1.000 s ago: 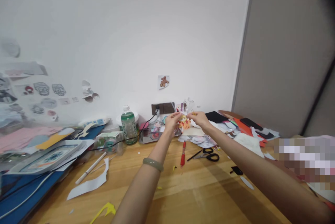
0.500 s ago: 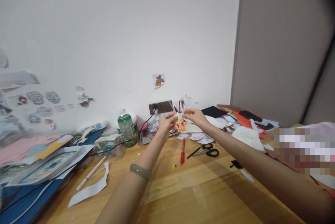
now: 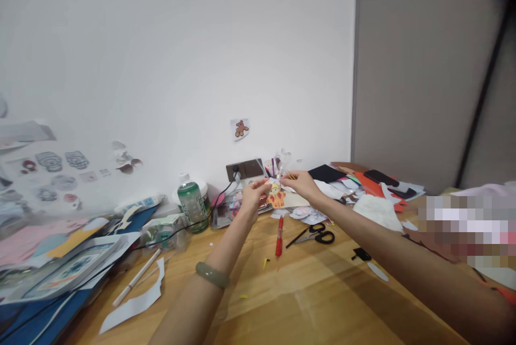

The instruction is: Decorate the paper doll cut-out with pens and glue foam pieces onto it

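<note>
My left hand is closed, thumb and fingers pinching the edge of a small paper cut-out figure in orange and yellow with red patches. The figure is held upright above the far part of the wooden table. Close to its top right, my right hand is closed in a pinch. Thin gold-coloured strips show at those fingers, too small to name. Below the hands lie a red pen and black-handled scissors. White paper cut-outs are heaped just behind them.
A green-labelled bottle stands left of my hands, near a wall socket with a black cable. Coloured papers and a phone lie at the right. At the left are a white tray and a curved paper strip.
The view has shifted slightly, so most things appear a little further left. Both hands keep their pinches near the paper figure, and its yellow top shows more clearly.
</note>
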Demonstrator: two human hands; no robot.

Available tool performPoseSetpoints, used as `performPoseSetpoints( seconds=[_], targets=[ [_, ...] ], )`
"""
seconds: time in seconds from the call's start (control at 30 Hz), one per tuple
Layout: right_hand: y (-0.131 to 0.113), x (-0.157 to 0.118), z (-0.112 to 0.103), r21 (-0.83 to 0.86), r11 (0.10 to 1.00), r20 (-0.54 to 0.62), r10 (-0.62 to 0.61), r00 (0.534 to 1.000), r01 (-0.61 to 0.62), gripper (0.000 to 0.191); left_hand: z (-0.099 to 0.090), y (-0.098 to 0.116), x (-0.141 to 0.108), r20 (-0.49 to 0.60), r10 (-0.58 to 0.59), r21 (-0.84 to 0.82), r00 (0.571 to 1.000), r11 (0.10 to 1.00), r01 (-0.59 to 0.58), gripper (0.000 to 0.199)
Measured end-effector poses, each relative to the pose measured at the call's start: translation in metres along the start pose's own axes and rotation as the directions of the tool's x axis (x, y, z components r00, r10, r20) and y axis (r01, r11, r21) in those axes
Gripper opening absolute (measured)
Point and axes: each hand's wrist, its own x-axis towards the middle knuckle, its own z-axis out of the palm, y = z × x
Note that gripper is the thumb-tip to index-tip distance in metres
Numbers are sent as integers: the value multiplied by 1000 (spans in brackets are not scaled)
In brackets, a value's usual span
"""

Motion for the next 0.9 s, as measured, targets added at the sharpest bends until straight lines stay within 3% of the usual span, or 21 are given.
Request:
performPoseSetpoints(
  seconds=[0.6,0.9],
  targets=[
    [4,3,5,-18,1000,16,7,1000,-7,14,-6,-1,-2,12,-9,18,1000,1000,9,29],
    [3,-51,-2,6,978,110,205,973,-207,18,-18,-4,-48,91,-143,129,986,983,131,28]
  ],
)
